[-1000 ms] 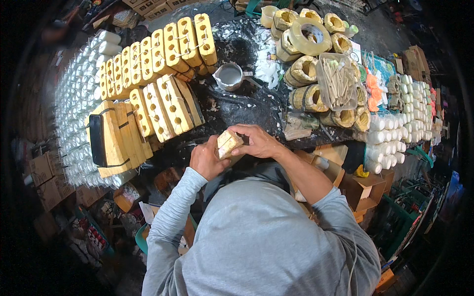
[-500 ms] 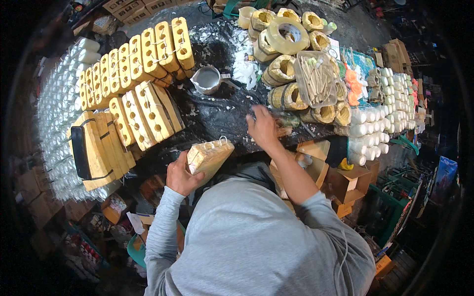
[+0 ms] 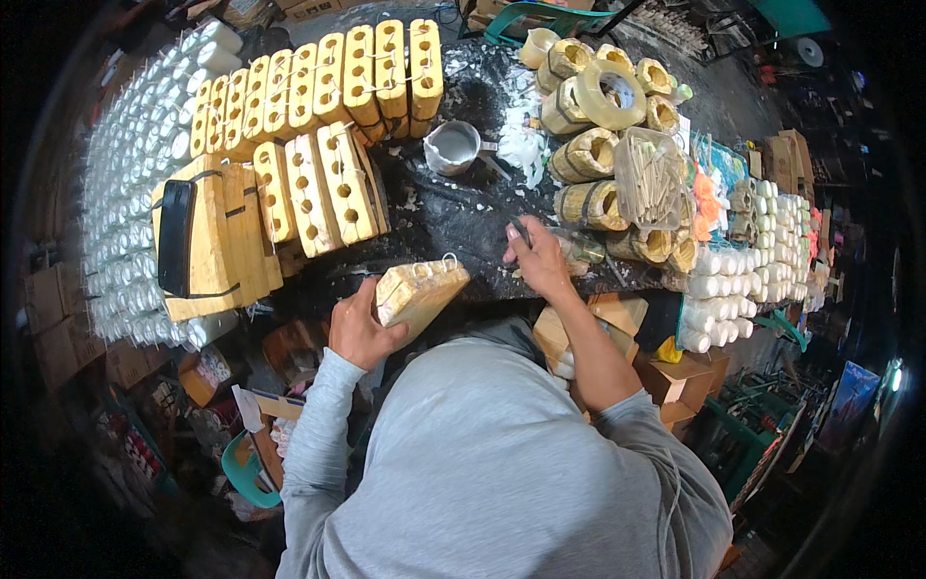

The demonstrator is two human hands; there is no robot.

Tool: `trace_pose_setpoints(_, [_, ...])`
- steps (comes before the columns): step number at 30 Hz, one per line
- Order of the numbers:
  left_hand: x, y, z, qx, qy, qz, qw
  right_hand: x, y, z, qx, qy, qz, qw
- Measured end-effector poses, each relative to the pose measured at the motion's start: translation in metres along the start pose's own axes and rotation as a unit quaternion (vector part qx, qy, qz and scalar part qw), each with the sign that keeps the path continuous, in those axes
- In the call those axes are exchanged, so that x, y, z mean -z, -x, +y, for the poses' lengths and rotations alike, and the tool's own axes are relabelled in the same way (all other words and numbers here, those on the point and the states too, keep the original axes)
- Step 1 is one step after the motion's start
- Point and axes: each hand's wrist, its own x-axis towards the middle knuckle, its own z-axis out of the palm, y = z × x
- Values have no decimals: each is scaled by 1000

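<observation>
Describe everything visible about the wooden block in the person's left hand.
The wooden block is pale yellow, oblong, with round holes along its upper face and a thin wire loop at its far end. It is tilted, far end raised, at the near edge of the dark worktable. The left hand grips its near end; the right hand is apart from it.

A single view is given, taken from a fisheye camera worn on the head and aimed steeply down. The grey-sleeved shoulders and forearms are seen close below, entering from the lower edge. The dark tabletop [image 3: 463, 217] is looked at from its near edge toward its far edge, and straight lines are bent near the rim.
</observation>
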Motion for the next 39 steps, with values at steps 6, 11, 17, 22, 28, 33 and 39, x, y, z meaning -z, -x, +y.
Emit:
trace_pose_setpoints(6, [6,-10,3,-36,-21,-21,999,-9,-23,16,-185,-223,-163,943])
trace_pose_setpoints(11, [1,-26,11,-45,-74,-45,995,4,-27,58,-231,-189,-147,943])
trace_pose_setpoints(17, [-15,-56,31,-71,-98,-86,989,16,-24,80,-169,41,-111,978])
trace_pose_setpoints(22, [-40,-85,48,-129,-146,-101,976,15,-23,79,-158,78,-89,980])
trace_pose_setpoints(28, [-59,-107,60,-142,-213,-139,957,15,-16,70,-132,183,-43,973])
trace_pose_setpoints(33, [-77,-111,72,-136,-252,-162,944,18,-17,57,-101,132,-23,986])
trace_pose_setpoints(39, [-94,-105,77,-133,-260,-164,942,38,-2,40,-34,156,-35,987])
